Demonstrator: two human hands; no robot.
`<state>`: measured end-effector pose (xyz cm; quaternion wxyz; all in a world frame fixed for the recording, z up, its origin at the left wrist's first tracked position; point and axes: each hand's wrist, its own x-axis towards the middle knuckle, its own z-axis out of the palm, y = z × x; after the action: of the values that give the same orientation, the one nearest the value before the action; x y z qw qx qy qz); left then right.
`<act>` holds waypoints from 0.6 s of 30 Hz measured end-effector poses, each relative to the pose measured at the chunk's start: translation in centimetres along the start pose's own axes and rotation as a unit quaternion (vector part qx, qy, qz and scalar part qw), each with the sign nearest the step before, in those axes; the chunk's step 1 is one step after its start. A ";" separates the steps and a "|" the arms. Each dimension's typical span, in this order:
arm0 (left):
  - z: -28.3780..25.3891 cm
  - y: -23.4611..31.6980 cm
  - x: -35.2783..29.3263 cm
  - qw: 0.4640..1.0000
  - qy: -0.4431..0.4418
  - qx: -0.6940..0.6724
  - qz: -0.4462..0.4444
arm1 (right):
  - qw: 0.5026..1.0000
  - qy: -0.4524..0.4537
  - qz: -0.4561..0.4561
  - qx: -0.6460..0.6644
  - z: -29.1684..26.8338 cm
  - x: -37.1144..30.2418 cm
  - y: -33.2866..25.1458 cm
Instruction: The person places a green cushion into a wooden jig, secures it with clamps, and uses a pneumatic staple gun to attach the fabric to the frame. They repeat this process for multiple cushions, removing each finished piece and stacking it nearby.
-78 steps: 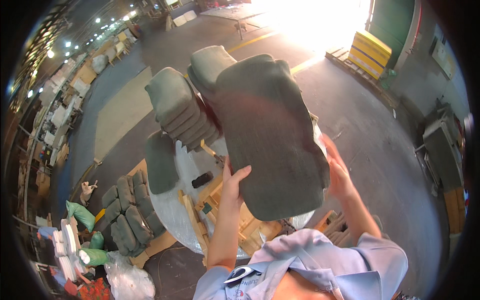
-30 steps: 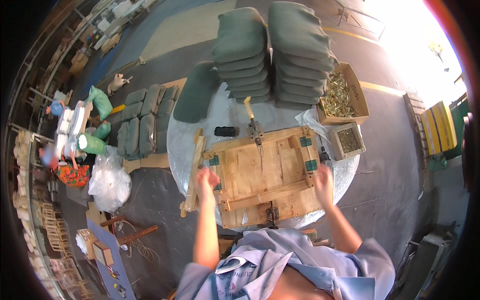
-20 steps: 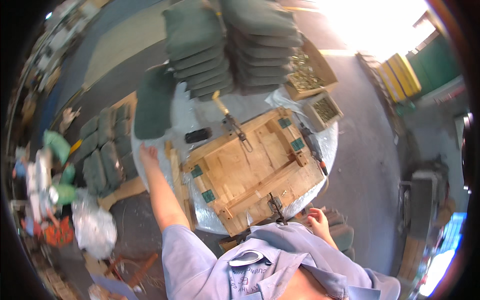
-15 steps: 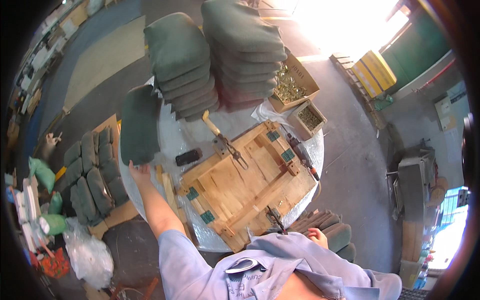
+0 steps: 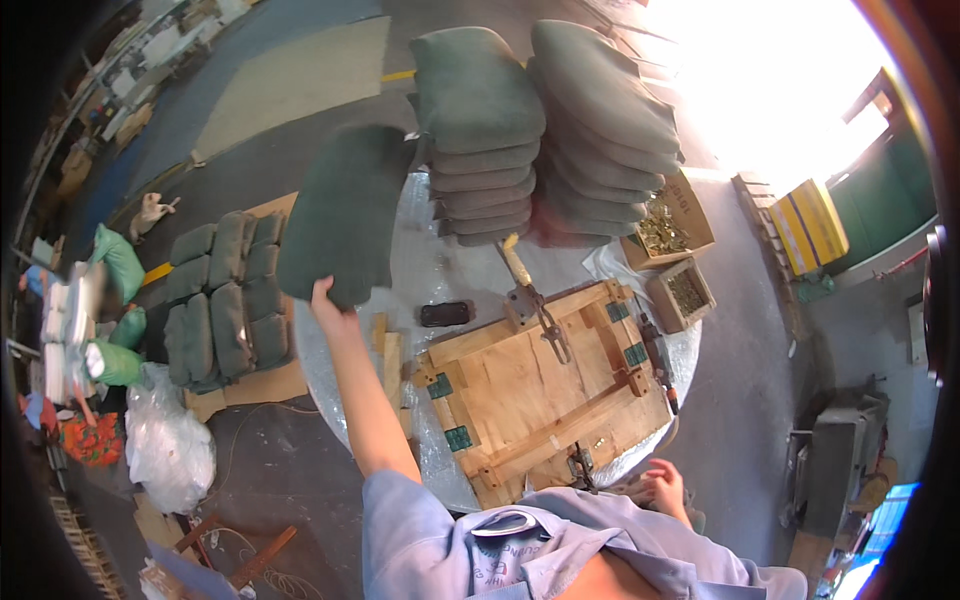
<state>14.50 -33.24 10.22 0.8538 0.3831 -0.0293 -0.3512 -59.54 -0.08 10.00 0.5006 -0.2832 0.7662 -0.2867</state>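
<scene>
A dark green upholstered cushion hangs at the left far side of the round table. My left hand, arm stretched forward, is closed on its near edge. My right hand is low beside my body at the table's near right edge, fingers apart and slightly curled, holding nothing visible. Between my arms lies a wooden jig with green pads at its corners and a toggle clamp with a yellow handle on its far side. Another clamp sits on its near side.
Two tall stacks of green cushions, a left one and a right one, stand behind the jig. A box of metal fittings, a smaller screw box and a power drill are at right. More cushions lie on floor cardboard, left.
The view has swung left, so the table appears farther right. My left hand has moved the cushion slightly away from me. My right hand shows more fully, with its fingers apart.
</scene>
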 end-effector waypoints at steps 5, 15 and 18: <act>-2.6 12.5 -12.2 0.994 -0.096 -0.043 0.021 | 0.988 -0.103 -0.097 0.067 3.5 3.5 -12.4; -5.3 16.1 -40.9 0.998 -0.057 0.023 0.014 | 0.680 -0.540 -0.242 0.434 7.5 5.5 -30.9; -7.5 8.5 -47.5 0.969 0.047 0.210 -0.118 | 0.706 -0.422 -0.227 0.522 5.4 4.9 -26.1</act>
<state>-13.92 4.99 21.15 0.7072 0.5708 -0.0167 -0.4169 -52.35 -22.05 24.15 0.7594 -0.2338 0.1156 -0.5960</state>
